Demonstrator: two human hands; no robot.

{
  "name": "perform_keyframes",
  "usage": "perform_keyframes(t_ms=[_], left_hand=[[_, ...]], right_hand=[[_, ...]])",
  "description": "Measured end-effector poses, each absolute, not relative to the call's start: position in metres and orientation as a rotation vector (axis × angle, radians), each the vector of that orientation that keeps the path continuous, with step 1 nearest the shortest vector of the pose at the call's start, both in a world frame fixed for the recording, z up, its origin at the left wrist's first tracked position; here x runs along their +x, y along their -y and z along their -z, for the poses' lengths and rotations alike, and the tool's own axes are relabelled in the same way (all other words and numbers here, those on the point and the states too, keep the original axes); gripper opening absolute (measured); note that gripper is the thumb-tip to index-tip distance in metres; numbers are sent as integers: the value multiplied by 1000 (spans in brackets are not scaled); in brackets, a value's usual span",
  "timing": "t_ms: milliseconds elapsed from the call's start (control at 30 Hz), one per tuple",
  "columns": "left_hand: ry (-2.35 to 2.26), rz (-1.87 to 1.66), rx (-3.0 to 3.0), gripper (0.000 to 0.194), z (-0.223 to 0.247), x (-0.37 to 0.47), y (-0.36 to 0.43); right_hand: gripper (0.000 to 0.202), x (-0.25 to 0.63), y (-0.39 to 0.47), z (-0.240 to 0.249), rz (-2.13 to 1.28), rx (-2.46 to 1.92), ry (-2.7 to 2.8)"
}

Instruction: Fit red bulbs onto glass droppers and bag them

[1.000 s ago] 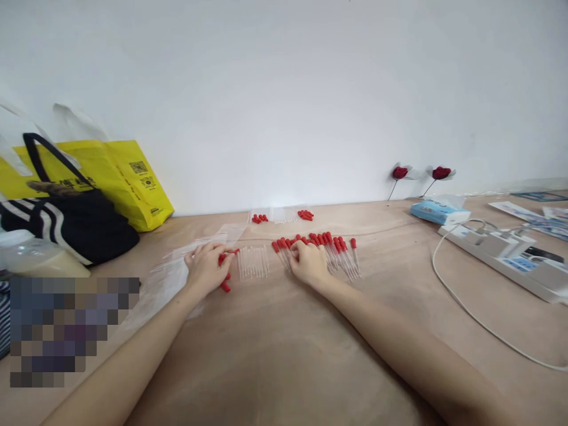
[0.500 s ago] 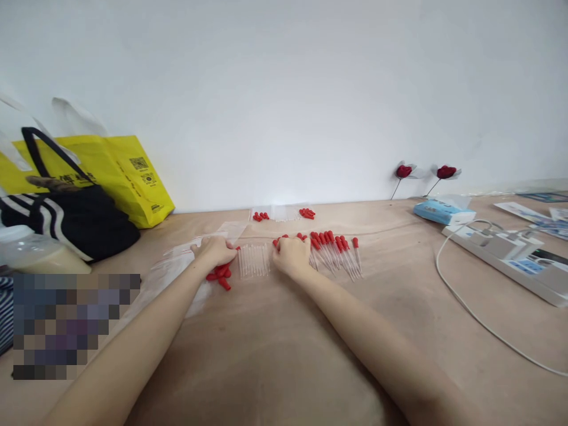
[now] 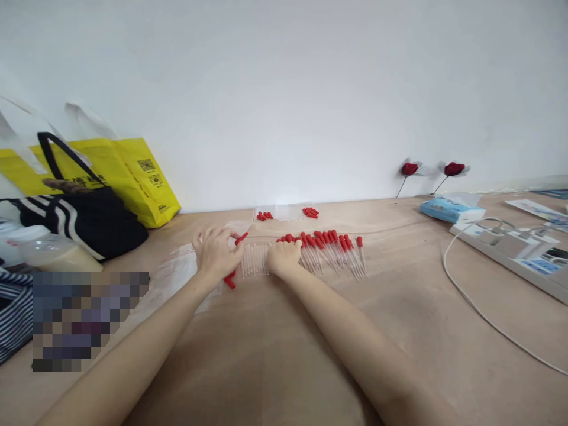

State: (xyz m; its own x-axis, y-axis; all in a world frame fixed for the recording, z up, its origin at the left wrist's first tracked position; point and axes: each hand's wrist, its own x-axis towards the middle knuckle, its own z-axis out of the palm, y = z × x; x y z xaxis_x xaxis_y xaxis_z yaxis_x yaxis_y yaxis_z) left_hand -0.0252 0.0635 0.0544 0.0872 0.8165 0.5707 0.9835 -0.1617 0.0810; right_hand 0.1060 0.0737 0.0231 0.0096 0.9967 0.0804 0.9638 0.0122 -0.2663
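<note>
My left hand (image 3: 217,253) pinches a red rubber dropper bulb (image 3: 242,238) between thumb and fingertips, above the tabletop. More loose red bulbs (image 3: 229,280) lie under and beside this hand, partly covered by it. To its right is a row of thin clear glass tubes (image 3: 254,259), side by side. My right hand (image 3: 284,258) is closed at the right end of that row; its fingertips and whatever they hold are hidden. Just right of it, several glass droppers (image 3: 326,251) with red bulbs fitted lie in a slanted line.
Clear plastic bags (image 3: 177,266) lie left of my left hand. Against the wall is another bag (image 3: 286,212) with red bulbs. A yellow bag (image 3: 146,183), black bag (image 3: 102,222) and jar (image 3: 60,251) stand left. Right are a tissue pack (image 3: 450,210), power strip (image 3: 528,254) and cable (image 3: 465,302).
My left hand has lifted off the loose bulbs and moved right, with a red bulb now showing at its fingertips. My right hand has shifted slightly left, towards the glass tubes.
</note>
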Motion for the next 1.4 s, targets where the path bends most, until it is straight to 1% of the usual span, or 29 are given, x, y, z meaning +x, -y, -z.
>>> perform_keyframes(t_ms=[133, 233, 267, 300, 367, 433, 467, 567, 667, 800, 1133, 1267, 1400], left_hand=[[1512, 875, -2329, 10, -31, -12, -28], [1403, 883, -2535, 8, -12, -3, -12], [1374, 864, -2604, 11, -8, 0, -9], [1347, 839, -2667, 15, -5, 3, -7], [1294, 782, -2770, 22, -3, 9, -5], [1266, 746, -2827, 23, -4, 15, -5], [1263, 742, -2843, 22, -4, 18, -5], [1287, 791, -2850, 19, -5, 22, -5], [1346, 860, -2820, 15, -2, 20, -6], [1398, 907, -2792, 16, 2, 16, -8], [1293, 976, -2869, 16, -1, 25, -3], [1359, 1047, -2827, 16, 0, 24, -4], [1375, 1054, -2841, 19, 1, 22, -6]], right_hand=[[26, 113, -62, -29, -74, -1974, 2003], [25, 139, -47, -27, -5, -1841, 2037], [22, 152, -40, -23, -1, -1764, 2080], [20, 167, -32, -17, -11, -1596, 2131], [19, 197, -15, -2, -65, -1354, 2138], [24, 222, 0, 12, -70, -1204, 2151], [30, 231, 7, 17, -51, -1160, 2170], [38, 242, 17, 23, -9, -1120, 2192], [34, 235, 19, 20, -5, -1096, 2207], [28, 224, 18, 19, 6, -1071, 2238], [31, 215, 25, 15, 41, -894, 2293], [29, 220, 25, 16, 71, -975, 2208], [25, 224, 22, 17, 19, -1079, 2156]])
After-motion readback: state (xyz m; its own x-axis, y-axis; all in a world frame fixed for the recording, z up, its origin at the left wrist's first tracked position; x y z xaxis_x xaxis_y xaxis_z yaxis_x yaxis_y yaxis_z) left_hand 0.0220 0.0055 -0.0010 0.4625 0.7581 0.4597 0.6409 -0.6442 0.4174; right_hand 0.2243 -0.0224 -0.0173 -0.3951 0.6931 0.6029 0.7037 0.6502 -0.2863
